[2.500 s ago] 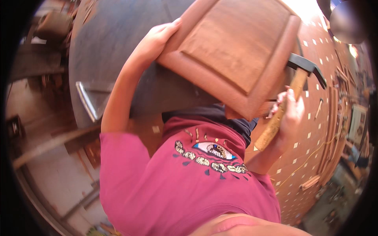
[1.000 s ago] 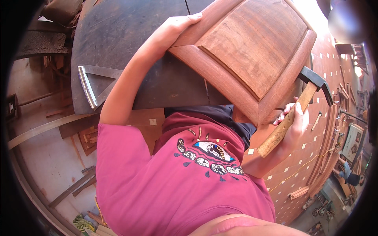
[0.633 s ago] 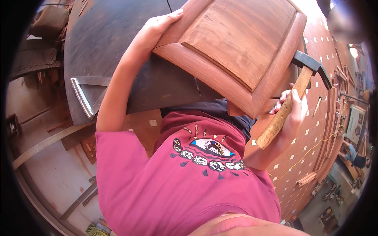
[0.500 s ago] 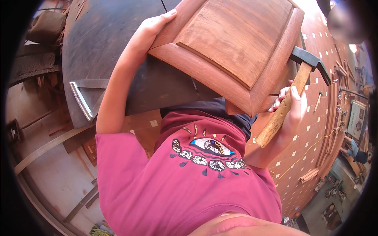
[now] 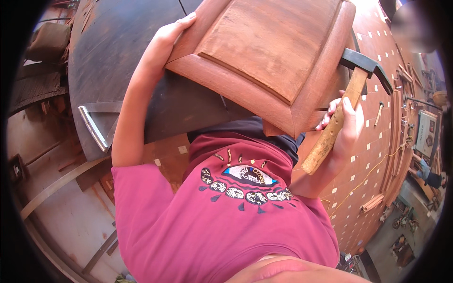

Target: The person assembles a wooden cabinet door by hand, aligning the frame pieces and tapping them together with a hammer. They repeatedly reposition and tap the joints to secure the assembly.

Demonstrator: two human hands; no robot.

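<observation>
A reddish-brown wooden panel door (image 5: 264, 52) with a raised centre and mitred frame is held tilted above a dark worktable. My left hand (image 5: 171, 37) is closed around its left edge, with the thumb lying along the frame's face. In my right hand (image 5: 350, 123) is a hammer (image 5: 334, 126); its pale wooden handle slants down towards me and its dark metal head is at the top, beside the door's right edge. The right thumb presses on the handle, while the other fingertips show near the door's lower right corner. What those fingertips touch is partly hidden.
On the left part of the dark worktable (image 5: 101, 56) lies a metal set square (image 5: 94, 127). Another hammer (image 5: 379, 113) rests on the brown tiled floor at the right, near long stacked boards (image 5: 396, 122) and a yellow cord (image 5: 358, 184). A person (image 5: 427, 177) is at the far right.
The whole view has shifted a little, so the door, hammer and both hands appear slightly further left. Both grips look the same.
</observation>
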